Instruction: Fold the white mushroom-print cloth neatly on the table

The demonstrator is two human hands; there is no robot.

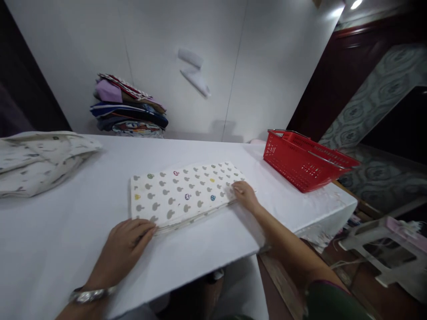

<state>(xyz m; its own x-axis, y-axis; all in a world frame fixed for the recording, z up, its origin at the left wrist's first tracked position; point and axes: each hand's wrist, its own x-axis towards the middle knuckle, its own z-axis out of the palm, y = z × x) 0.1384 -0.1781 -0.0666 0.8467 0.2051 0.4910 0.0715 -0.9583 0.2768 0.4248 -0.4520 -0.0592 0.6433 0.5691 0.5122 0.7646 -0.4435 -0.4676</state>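
A white cloth [183, 193] printed with small grey and coloured mushroom shapes lies folded into a long rectangle on the white table. My left hand [128, 244] pinches its near left corner between thumb and fingers. At the right end, my right hand [245, 194] has its fingers closed on the cloth's near edge. Several layers show along the near side.
A red basket [300, 162] stands at the table's right end. Folded clothes [130, 109] are stacked at the back left against the wall. A loose printed cloth [40, 162] lies at far left. The white tabletop [66, 226] ends close to me. A stool [390, 253] stands low at right.
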